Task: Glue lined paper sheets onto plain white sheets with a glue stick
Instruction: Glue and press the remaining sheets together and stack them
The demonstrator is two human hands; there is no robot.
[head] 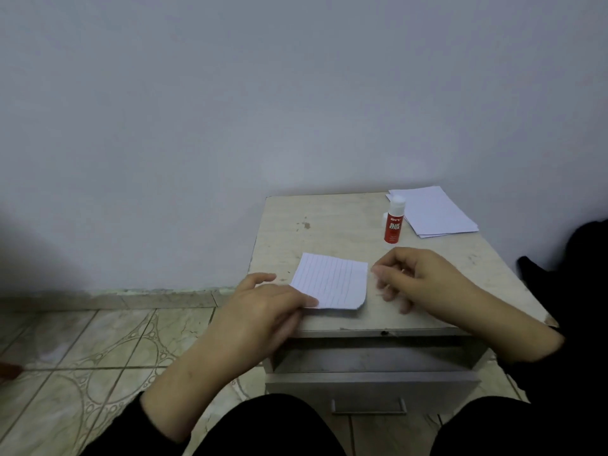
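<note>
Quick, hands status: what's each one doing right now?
Left hand: fingers pinch the near left corner of the lined sheet.
Right hand: holds nothing, fingers loosely curled just right of the sheet, short of the glue stick.

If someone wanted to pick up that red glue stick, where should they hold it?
Probably round the red barrel of the glue stick, coming from the near right side. It stands upright with its white cap on top, so fingers can close round the middle. The plain white sheets lie close on its far right; the front is free.
</note>
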